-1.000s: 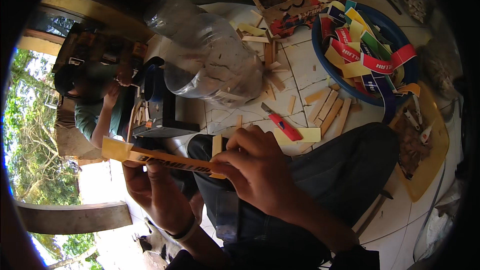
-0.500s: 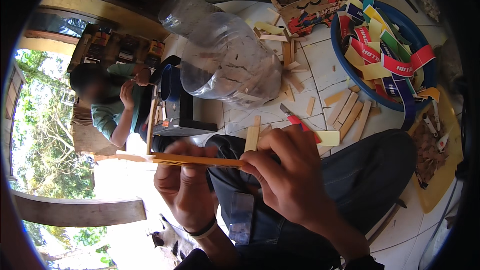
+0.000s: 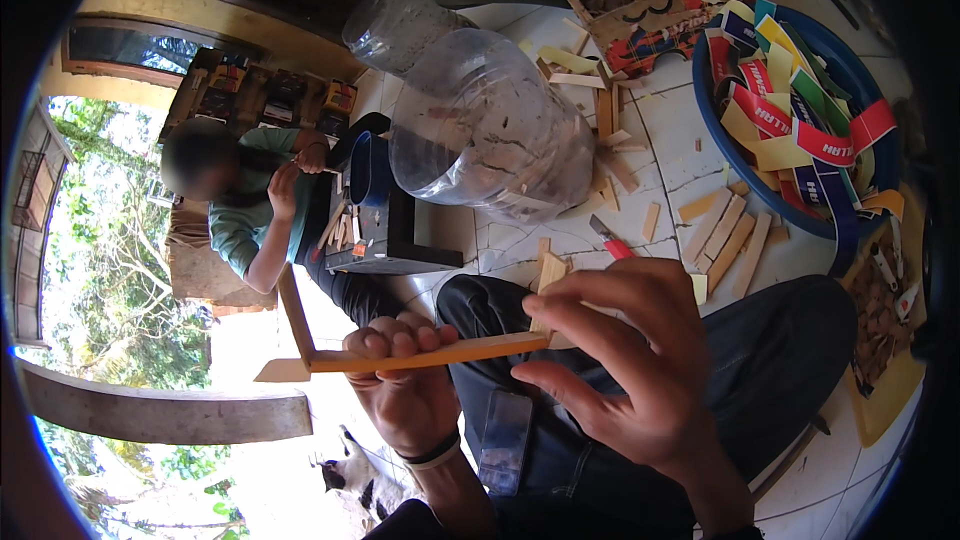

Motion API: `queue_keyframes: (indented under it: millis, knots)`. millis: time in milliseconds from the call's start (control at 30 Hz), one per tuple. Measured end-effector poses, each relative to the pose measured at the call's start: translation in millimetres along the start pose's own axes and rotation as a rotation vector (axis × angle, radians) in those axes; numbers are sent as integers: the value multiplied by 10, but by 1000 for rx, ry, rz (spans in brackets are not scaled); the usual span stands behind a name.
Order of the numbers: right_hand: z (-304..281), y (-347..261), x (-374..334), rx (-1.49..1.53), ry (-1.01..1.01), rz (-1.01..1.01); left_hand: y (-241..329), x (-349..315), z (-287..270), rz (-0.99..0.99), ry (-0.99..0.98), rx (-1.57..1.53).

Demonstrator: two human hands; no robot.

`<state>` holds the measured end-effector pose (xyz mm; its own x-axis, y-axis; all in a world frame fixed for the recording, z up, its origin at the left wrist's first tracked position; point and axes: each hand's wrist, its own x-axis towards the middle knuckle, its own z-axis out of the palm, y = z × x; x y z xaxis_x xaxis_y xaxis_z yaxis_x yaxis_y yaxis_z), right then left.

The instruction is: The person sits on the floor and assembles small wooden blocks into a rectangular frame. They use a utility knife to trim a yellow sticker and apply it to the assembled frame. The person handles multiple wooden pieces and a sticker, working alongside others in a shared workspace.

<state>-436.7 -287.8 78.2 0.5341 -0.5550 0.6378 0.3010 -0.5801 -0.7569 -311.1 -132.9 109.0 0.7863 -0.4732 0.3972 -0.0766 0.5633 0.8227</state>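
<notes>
My left hand [image 3: 408,408] grips a narrow wooden frame [image 3: 480,350] over my lap, its fingers curled over the long bar. An upright slat [image 3: 293,312] rises from the bar's left end, and a pale strip end [image 3: 283,371] sticks out past that corner. Another wooden piece stands at the right end, partly behind my right fingers. My right hand [image 3: 640,370] is open beside that end, thumb and fingers apart; whether a fingertip touches the wood I cannot tell. A red-handled knife [image 3: 611,238] lies on the tiles beyond my right hand.
Loose wooden slats [image 3: 722,230] lie near a blue basin [image 3: 703,120] of printed strips. A large clear plastic bottle [image 3: 490,130] and a wooden box [image 3: 655,15] are farther off. A co-worker [image 3: 245,205] sits left. A phone [image 3: 505,440] rests on my lap; a cat [image 3: 360,475] lies nearby.
My right hand has loosened from the frame's right end and spread its fingers. The frame has turned, so plain wood faces me instead of a printed side. The view has shifted slightly.
</notes>
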Motion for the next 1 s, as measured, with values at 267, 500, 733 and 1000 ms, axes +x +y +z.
queue_keyframes:
  millis: [267,500,733,1000]
  knots:
    - [-3,-50,-50,61,36,-47,-152,32,-148,95,-257,-86]
    - [31,-48,-55,357,210,35,-92,186,-276,157,-489,-17]
    - [173,-83,-207,896,-36,860,20,333,-208,474,-616,510]
    - [253,-123,-169,1393,-173,1001,363,221,-91,509,-889,1103]
